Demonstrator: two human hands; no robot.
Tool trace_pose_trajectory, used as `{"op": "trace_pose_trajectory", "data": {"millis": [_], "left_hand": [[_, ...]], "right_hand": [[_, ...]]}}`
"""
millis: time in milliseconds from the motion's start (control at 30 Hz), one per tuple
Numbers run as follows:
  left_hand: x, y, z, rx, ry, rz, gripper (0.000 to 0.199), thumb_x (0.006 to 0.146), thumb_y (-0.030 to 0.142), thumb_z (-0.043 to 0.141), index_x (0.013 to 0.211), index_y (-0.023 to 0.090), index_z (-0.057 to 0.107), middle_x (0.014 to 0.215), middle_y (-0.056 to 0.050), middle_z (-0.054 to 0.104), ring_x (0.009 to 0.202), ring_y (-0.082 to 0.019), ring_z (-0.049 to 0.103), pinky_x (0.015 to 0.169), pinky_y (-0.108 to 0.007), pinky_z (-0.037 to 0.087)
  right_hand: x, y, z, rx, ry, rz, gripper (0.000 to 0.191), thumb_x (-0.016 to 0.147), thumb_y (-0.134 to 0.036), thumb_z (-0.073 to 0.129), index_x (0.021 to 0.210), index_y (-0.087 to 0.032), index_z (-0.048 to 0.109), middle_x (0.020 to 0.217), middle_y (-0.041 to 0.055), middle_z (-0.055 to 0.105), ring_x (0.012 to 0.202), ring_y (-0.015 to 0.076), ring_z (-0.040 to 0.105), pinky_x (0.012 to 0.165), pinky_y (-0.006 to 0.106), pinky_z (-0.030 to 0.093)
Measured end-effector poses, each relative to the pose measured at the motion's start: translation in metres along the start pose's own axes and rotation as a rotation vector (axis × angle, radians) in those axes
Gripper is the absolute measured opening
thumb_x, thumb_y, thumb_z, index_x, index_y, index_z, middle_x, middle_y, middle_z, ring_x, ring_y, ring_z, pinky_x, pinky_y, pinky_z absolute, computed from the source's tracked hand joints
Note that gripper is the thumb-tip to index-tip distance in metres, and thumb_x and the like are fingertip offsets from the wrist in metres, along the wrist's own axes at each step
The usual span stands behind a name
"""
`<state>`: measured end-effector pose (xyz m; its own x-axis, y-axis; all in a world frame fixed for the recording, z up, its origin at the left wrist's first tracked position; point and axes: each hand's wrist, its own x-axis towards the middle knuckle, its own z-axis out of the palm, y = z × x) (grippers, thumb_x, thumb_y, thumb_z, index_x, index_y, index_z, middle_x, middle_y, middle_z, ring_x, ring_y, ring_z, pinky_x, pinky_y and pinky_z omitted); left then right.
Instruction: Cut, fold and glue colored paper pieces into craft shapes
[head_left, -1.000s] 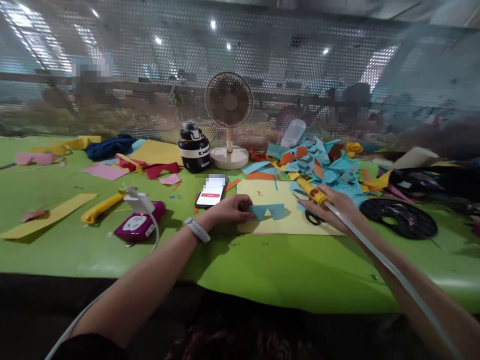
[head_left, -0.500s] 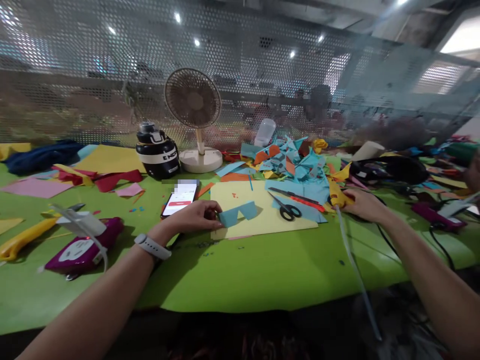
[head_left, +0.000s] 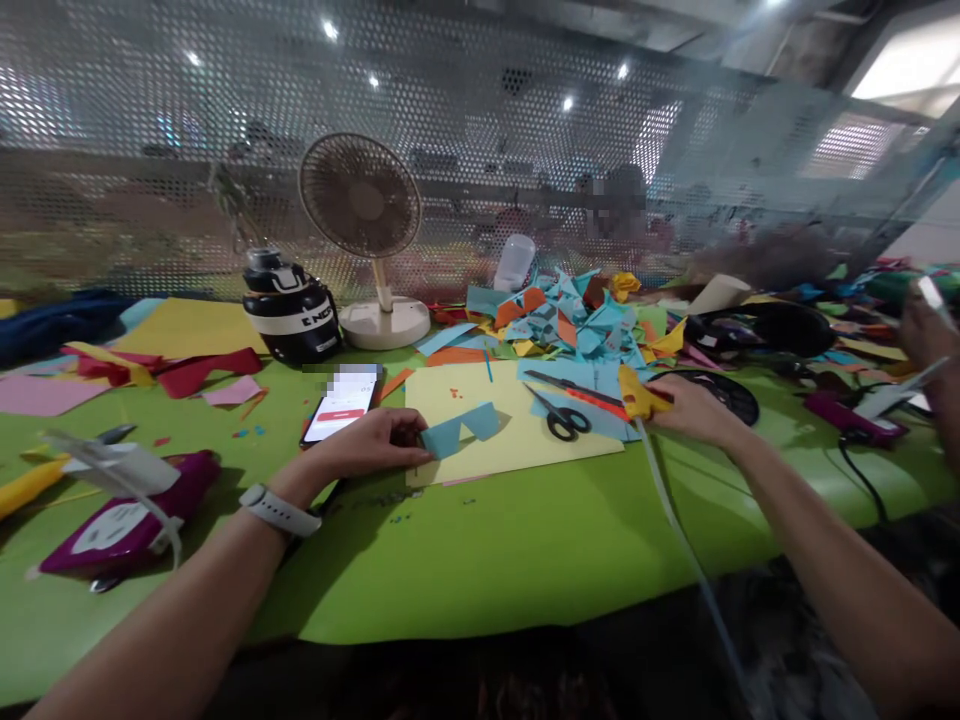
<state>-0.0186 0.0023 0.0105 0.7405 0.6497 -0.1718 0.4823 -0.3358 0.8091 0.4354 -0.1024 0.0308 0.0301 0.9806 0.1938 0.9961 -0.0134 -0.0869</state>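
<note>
"On your left, what's there?"
"My left grip (head_left: 390, 440) pinches one end of the blue paper (head_left: 445, 438). It runs long ways to the right, a bit away from me, over the pale yellow sheet (head_left: 517, 445)."
"And your right grip (head_left: 690, 405)?"
"Past the scissors (head_left: 555, 410), closed round the yellow tool (head_left: 635, 396), farther from the paper."

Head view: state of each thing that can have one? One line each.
Left hand: closed on blue paper piece
Blue paper piece: notched, held at one end
Right hand: closed on yellow tool
Scissors: lying flat
Phone: screen lit
Bottle: upright, lid on
Fan: upright; spinning or not, cannot tell
Power strip: charger plugged in
Clear container: tilted
</note>
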Motion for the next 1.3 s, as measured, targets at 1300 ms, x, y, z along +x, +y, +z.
{"op": "trace_pose_trajectory", "data": {"millis": [1300], "left_hand": [[0.001,-0.003,0.001,0.031,-0.002,0.001,0.038,0.072,0.052,0.067,0.087,0.018,0.059,0.068,0.001,0.056,0.063,-0.015,0.05,0.056,-0.026,0.038]], "right_hand": [[-0.033,0.031,0.01,0.042,0.219,0.147,0.035,0.069,-0.043,0.061,0.094,-0.019,0.068,0.102,0.0123,0.07,0.095,0.0326,0.064,0.082,0.043,0.048]]}}
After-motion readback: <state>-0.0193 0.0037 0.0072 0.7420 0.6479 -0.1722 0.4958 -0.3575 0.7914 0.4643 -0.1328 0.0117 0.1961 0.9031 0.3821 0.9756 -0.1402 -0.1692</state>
